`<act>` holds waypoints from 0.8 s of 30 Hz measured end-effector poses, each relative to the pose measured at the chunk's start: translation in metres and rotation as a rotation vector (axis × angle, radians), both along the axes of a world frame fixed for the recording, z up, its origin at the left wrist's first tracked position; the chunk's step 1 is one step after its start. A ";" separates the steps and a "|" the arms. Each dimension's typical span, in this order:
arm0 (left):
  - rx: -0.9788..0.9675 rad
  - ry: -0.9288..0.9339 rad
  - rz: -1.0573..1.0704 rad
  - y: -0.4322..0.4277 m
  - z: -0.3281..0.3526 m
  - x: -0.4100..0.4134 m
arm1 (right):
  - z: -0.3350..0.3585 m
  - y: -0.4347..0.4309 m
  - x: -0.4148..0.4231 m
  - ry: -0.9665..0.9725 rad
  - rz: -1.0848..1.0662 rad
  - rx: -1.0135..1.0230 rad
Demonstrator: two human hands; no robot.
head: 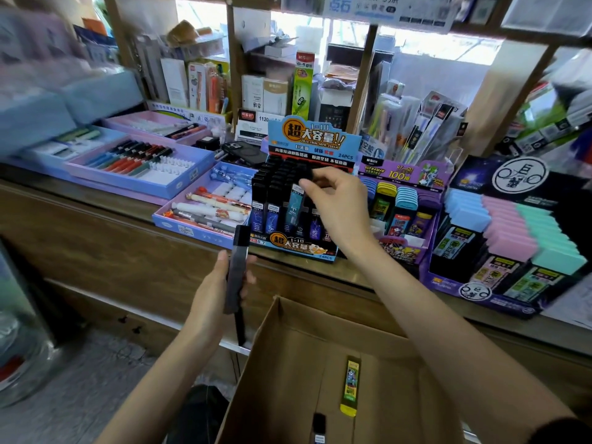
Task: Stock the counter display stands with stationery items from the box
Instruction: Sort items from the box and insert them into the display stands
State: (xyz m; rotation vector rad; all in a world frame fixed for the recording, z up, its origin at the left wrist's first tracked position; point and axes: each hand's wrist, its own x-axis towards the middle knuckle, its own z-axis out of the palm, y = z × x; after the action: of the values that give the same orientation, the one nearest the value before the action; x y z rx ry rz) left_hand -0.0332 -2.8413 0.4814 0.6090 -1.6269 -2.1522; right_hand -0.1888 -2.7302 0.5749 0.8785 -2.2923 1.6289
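R hand (339, 203) pinching black-capped case (311, 177) in blue cardboard display stand (299, 249) marked "24PCS", "1=10", L hand (211, 296) below it gripping dark slim case (237, 267)

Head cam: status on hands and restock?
Left hand grips dark case; right hand pinches black case at blue stand. Yellow case in box. Nothing blocking.

Your slim plastic lead case (236, 267) is dark grey; the cardboard display stand (312, 136) is blue with orange lettering.
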 end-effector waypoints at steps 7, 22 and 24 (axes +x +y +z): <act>-0.018 0.069 -0.059 -0.003 -0.005 0.003 | -0.021 -0.005 0.002 0.100 0.059 0.116; -0.075 0.105 -0.104 0.000 -0.006 0.003 | -0.015 -0.008 -0.002 -0.006 0.030 0.146; -0.080 0.099 -0.108 -0.001 -0.006 0.003 | -0.016 -0.007 -0.002 -0.003 0.025 0.157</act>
State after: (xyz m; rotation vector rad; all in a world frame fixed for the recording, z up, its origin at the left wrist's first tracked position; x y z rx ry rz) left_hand -0.0300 -2.8421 0.4750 0.3933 -1.7185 -2.1434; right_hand -0.1913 -2.7375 0.5585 0.9413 -2.4477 1.4769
